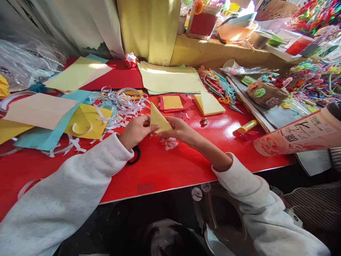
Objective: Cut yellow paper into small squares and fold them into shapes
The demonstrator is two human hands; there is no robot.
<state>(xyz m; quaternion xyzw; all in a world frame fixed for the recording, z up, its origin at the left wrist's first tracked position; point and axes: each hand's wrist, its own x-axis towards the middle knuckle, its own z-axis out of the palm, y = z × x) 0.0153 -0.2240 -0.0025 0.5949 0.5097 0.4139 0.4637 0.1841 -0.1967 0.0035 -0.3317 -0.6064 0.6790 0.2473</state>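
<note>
A pale yellow piece of paper (159, 119), folded into a triangle with its tip up, is held between my two hands above the red table. My left hand (139, 131) pinches its lower left side, thumb on the front face. Fingers of my right hand (179, 131) grip the lower right corner. Just below them lies a small heap of white and pink paper bits (170, 143). A black scissor-like loop handle (135, 155) shows beside my left wrist, the rest hidden under the hand and sleeve. Behind the folded paper are red sheets with a yellow square (173, 102) on top.
A stack of pale yellow squares (209, 104) sits right of the hands. Paper shreds and a tape roll (129, 97) lie left, among coloured sheets (39, 110). A glue stick (247, 127) and a large drink cup (295, 137) are at right. The table's front edge (160, 192) runs below.
</note>
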